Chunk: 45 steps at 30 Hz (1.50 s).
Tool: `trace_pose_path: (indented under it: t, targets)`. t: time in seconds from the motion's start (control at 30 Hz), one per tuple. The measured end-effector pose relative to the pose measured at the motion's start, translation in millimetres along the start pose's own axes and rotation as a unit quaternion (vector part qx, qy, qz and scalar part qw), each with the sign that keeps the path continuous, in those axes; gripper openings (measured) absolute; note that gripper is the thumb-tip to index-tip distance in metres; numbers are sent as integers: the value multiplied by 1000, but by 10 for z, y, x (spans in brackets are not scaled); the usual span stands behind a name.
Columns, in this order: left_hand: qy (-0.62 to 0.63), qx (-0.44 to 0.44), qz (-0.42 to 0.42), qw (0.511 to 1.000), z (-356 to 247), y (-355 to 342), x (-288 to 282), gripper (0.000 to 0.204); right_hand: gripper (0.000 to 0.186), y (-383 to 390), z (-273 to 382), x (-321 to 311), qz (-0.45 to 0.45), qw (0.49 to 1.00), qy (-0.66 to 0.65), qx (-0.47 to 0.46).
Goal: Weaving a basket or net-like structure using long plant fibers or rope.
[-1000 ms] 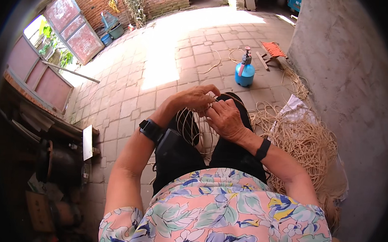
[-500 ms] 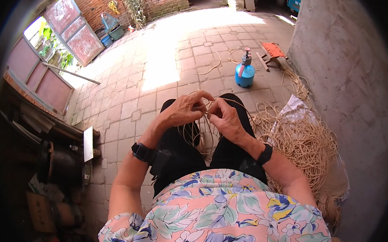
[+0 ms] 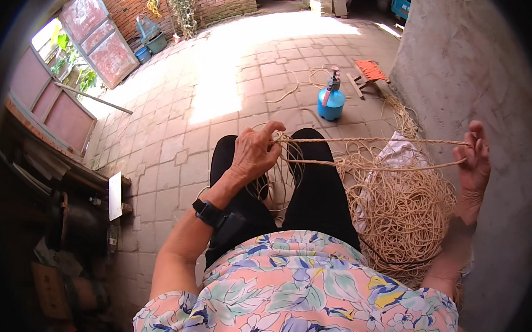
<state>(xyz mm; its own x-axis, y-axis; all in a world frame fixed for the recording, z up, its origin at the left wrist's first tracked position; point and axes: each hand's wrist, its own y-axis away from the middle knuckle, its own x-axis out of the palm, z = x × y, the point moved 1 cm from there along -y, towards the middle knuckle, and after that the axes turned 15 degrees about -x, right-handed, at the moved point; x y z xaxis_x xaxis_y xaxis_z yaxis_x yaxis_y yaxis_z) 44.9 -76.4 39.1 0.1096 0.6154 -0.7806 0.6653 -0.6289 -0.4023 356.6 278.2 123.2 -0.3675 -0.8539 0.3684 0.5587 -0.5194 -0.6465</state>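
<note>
My left hand (image 3: 256, 151) is over my knees, its fingers closed on a bundle of tan rope. Out to the far right is my right hand (image 3: 475, 160), with a loop of the rope (image 3: 374, 139) caught round its bent fingers. Two strands run nearly level between the hands, the upper one looking taut. Thin loops of the same rope (image 3: 295, 167) hang below my left hand between my black-trousered legs. A large tangled rope pile (image 3: 406, 216) lies on the ground at my right, beneath the stretched strands, partly over a white sack (image 3: 399, 149).
Ahead on the paving stand a blue pump sprayer (image 3: 330, 105) and a low stool with an orange woven seat (image 3: 372, 70). A grey wall (image 3: 460, 73) rises at the right. Dark clutter and a white board (image 3: 115, 196) are at the left; red door panels (image 3: 99, 37) stand farther back.
My right hand has swung far out to the right, drawing a loop of rope away from my left hand. My left hand stays near my knees. Before, both hands were together.
</note>
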Motion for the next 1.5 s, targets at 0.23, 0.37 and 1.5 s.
trace_pose_path:
  t: [0.23, 0.37, 1.5]
  targets:
    - [-70, -41, 3, 997, -52, -88, 124, 41, 44, 328, 0, -1504, -105, 954, 275, 54]
    - [-51, -57, -1, 997, -88, -174, 153, 42, 35, 737, -835, -1743, -87, 831, 507, 211]
    - [205, -44, 122, 970, 138, -46, -177, 7, 26, -100, -507, 918, 252, 809, 509, -151]
